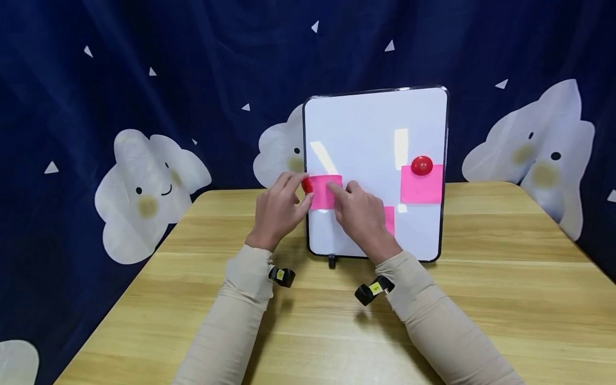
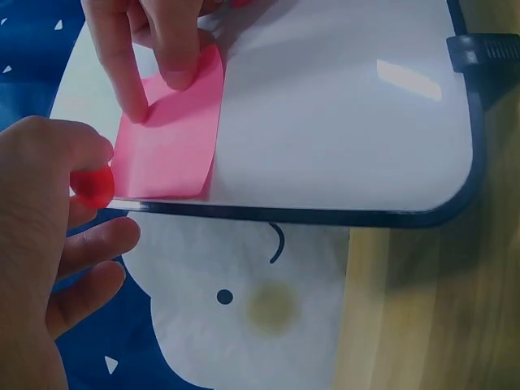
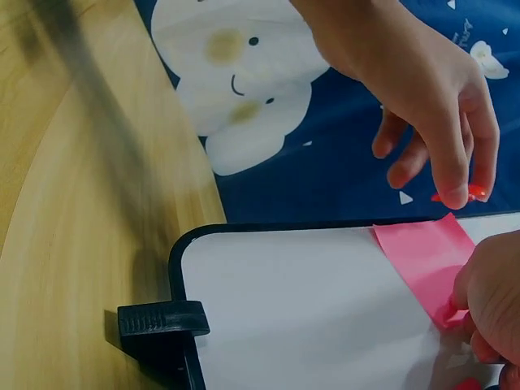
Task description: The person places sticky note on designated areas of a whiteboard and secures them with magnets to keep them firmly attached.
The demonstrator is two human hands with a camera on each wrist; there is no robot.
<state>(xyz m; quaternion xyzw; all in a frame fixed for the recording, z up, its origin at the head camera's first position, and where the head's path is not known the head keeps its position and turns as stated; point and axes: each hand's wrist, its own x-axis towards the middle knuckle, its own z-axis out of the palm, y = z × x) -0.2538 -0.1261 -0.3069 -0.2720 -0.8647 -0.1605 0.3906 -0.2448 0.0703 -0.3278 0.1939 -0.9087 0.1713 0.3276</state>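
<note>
My left hand [image 1: 281, 206] pinches a round red magnet [image 2: 93, 187] between thumb and fingertips, at the left edge of a whiteboard [image 1: 356, 128]. Beside it, a square pink sticky note [image 1: 320, 192] lies against the board near that edge. My right hand [image 1: 358, 214] presses this note with an extended index finger; in the left wrist view another of its digits also touches the paper. A second pink note [image 1: 421, 187] is on the board's right side under another red magnet [image 1: 422, 165]. Part of a third pink note [image 1: 390, 220] shows behind my right hand.
The black-framed board stands upright on a wooden table [image 1: 308, 331], with a black foot [image 1: 331, 261] at its lower edge. Behind hangs a dark blue curtain [image 1: 231, 53] with white clouds. Black wrist cameras sit under both sleeves.
</note>
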